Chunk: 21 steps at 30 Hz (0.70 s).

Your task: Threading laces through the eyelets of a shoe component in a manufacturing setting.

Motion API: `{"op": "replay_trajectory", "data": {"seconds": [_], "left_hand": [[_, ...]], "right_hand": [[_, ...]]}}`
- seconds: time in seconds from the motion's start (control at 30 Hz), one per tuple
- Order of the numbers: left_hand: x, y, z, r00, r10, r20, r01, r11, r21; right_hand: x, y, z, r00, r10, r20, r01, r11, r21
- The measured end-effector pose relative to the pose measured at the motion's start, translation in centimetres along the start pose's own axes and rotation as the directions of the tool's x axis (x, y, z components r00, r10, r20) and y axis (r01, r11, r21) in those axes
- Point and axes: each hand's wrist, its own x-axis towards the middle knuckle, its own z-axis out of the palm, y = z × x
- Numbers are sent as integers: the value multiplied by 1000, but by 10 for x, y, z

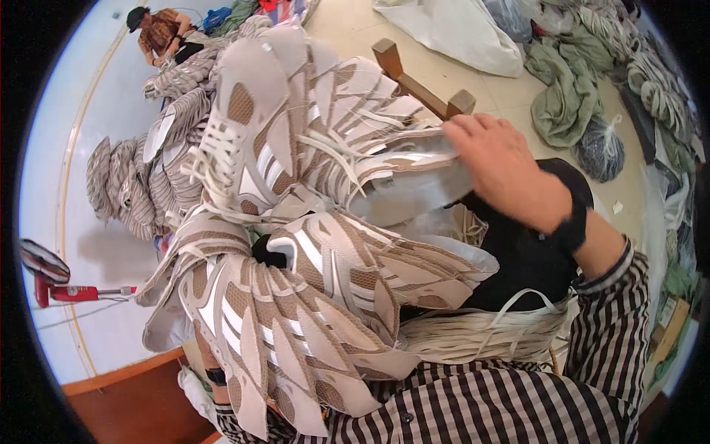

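My right hand [506, 174], wearing a black wristband, has its fingers closed over the end of a beige and white shoe upper [414, 189]; its thumb is hidden. Stacked sneaker uppers [318, 288] in beige, brown mesh and white fan out before me. One laced upper [251, 126] stands out on top at the upper left. Of my left arm only a dark-banded wrist [216, 376] shows; the left hand is hidden behind the hanging uppers. A bundle of off-white laces [481, 337] lies across my lap.
A wooden frame [421, 92] with block ends stands beyond my right hand. More stacked uppers [133, 185] line the left wall. Green cloth [569, 89], a clear bag of dark material [600, 152] and a white sack [458, 33] lie on the floor. Another person [164, 37] sits far left.
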Motion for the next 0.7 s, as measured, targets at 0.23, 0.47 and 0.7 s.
{"op": "replay_trajectory", "data": {"seconds": [0.23,0.47,0.7], "left_hand": [[82,47,-59,996,69,-49,-72,995,-64],[71,46,-56,984,130,-121,-139,987,-76],[100,53,-53,982,165,-89,-173,981,-92]], "right_hand": [[25,-93,-20,953,-223,204,56,792,608],[59,-125,-20,977,-147,-154,211,745,632],[82,-164,-6,919,-269,289,9,746,666]]}}
